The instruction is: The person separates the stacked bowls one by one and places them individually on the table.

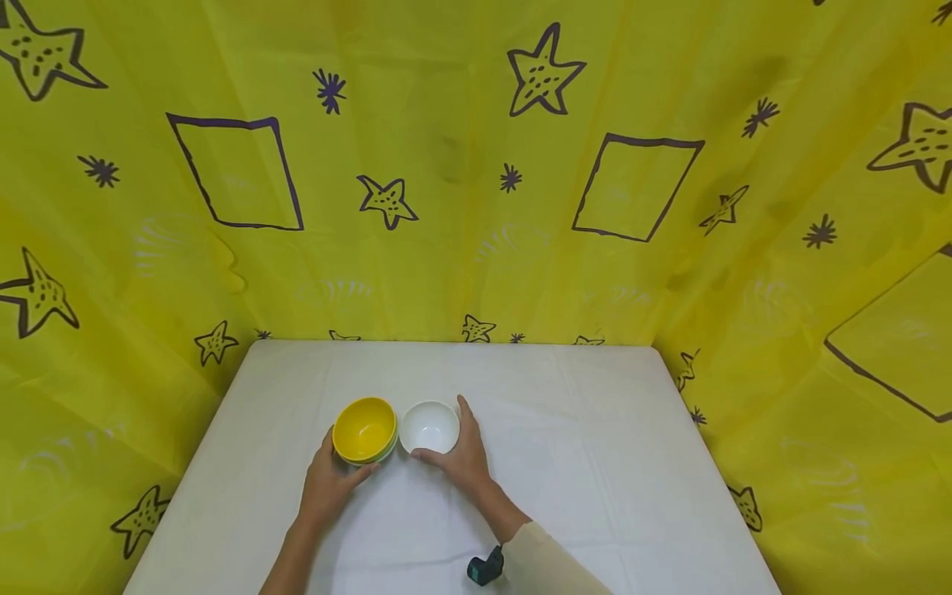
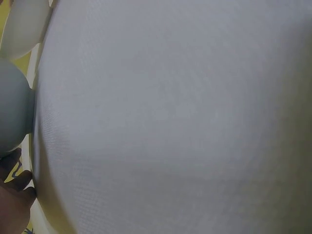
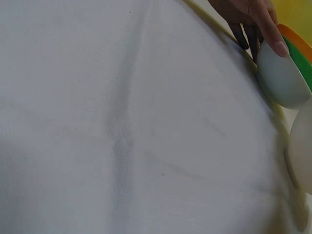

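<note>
A yellow bowl (image 1: 364, 428) tops a short stack with a green rim showing under it, on the white table (image 1: 595, 463). My left hand (image 1: 340, 467) grips this stack from its near side, thumb at the front. Just to its right stands a white bowl (image 1: 429, 426); my right hand (image 1: 448, 442) curls round it, thumb at the front and forefinger along its right side. In the right wrist view the stack (image 3: 285, 73) shows orange, green and pale layers, with the left hand's fingers (image 3: 265, 24) on it. In the left wrist view the stack's underside (image 2: 9, 112) and my left hand's fingers (image 2: 12, 195) are at the left edge.
Yellow cloth with dark stars and squares (image 1: 476, 165) walls in the table at the back and both sides. A dark camera unit (image 1: 485, 568) sits on my right wrist by a beige sleeve (image 1: 546, 566). Bare tablecloth spreads to the right of the bowls.
</note>
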Available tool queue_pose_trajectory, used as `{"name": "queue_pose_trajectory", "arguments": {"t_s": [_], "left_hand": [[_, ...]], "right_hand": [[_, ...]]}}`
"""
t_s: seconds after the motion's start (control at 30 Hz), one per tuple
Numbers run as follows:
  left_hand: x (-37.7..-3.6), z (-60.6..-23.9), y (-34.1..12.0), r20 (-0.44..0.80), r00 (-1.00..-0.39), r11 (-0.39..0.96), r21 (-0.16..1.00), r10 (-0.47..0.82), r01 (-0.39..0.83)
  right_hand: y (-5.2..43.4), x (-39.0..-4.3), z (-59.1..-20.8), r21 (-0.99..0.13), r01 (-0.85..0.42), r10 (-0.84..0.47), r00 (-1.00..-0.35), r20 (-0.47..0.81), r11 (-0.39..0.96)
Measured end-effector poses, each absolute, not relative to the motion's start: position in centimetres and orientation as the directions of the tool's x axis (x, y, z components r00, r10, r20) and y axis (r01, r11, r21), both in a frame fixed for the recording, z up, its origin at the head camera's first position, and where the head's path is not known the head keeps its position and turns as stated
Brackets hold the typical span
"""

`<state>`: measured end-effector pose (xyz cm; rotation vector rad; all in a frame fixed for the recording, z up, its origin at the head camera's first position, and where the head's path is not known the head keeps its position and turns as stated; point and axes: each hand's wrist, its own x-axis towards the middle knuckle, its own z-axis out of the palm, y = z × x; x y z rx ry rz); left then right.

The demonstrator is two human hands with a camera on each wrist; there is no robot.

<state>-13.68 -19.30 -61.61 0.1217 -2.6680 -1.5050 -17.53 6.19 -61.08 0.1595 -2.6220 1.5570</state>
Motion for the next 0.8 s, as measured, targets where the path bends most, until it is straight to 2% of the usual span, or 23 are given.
{"name": "queue_pose_trajectory", "arguments": {"t_s": [0.27,0.8], "left_hand": [[-13.8,-61.8,-19.2,0.080,-0.990,0.524,0.852,-0.119,0.006],[-13.6,-61.4,-19.2,0.038,-0.995,0.519,0.855,-0.097,-0.018]], "right_hand": [[5.7,-18.4,-59.7,-0.839,-0.158,-0.070,-0.987,0.142,0.521],[3.7,-18.9,-57.8,-0.759,-0.247,-0.190,-0.968,0.164,0.603]]}}
